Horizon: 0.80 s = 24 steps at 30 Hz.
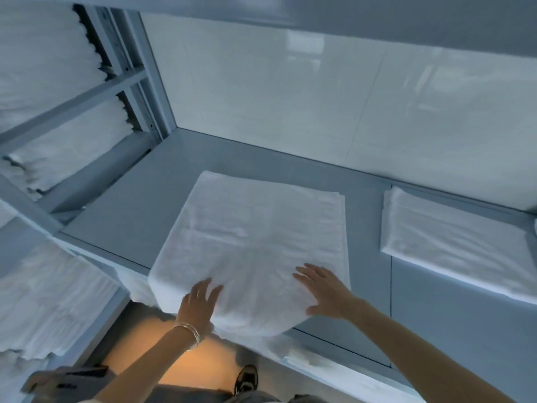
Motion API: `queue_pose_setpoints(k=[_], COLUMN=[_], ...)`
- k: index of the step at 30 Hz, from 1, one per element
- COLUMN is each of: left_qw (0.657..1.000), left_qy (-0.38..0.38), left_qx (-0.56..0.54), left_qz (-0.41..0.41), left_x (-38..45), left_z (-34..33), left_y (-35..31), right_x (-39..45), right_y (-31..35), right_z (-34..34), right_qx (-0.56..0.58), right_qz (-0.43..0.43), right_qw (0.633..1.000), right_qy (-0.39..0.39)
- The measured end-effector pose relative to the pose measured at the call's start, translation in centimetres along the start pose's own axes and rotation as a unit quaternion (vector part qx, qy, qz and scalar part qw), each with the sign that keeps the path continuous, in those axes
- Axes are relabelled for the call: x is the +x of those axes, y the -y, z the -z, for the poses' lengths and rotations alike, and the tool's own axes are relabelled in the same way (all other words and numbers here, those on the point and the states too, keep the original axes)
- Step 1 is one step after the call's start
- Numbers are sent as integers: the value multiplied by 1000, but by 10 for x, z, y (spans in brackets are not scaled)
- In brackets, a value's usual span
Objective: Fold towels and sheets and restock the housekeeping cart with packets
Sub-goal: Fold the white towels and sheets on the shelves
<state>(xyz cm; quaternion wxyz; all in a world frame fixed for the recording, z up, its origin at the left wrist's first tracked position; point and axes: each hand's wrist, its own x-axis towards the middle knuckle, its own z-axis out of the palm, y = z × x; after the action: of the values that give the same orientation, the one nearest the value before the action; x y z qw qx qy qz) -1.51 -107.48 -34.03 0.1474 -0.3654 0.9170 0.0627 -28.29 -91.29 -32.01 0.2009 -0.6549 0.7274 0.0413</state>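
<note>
Towel: folded white towel (250, 251) is lying on the grey shelf (139, 210), its near edge hanging over the shelf's front lip; a second folded piece (462, 245) is sitting well apart to its right
Left hand: left hand (200, 298) is resting at the towel's near left corner, fingers spread and nearly straight; it is pressing rather than gripping, though the thumb is hidden, so whether it is hooking under the edge I cannot tell
Right hand: right hand (322, 292) is lying flat on the towel's near right part, fingers splayed, holding nothing
Handling: towel is looking soft, thick and light; likely to sag and slide if lifted by one corner; better taken under both near corners, palms supporting the layers so the fold stays together
Hard to see: stacked linen (66, 158) on the left racks is blurring into white; cart and packets are not showing; a shoe (247, 379) is only partly visible below; objects at bottom left are too dark to name
</note>
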Motion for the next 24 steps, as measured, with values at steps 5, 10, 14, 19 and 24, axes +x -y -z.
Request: queue_pose_setpoints(k=[5,10,14,19,24], left_qw=[998,986,993,976,961], left_qy=[56,139,71,-103,-249], left_qx=[-7,-21,-67,-177,-103], left_qz=[-14,-84,-61,-75,-62], left_x=[14,14,5,6,24], left_z=[-47,5,-6,-5,36], left_y=[6,-42,-79,-81,-23], right_x=[45,53,30,8,-20], right_y=[61,76,73,60,18], right_z=[-12,-2,17,53,75], right_qx=[-112,-206,-81,-79,-215], right_qz=[96,81,12,-26,-80], right_qw=[986,971,996,994,973], right_qy=[79,94,38,-75,-3])
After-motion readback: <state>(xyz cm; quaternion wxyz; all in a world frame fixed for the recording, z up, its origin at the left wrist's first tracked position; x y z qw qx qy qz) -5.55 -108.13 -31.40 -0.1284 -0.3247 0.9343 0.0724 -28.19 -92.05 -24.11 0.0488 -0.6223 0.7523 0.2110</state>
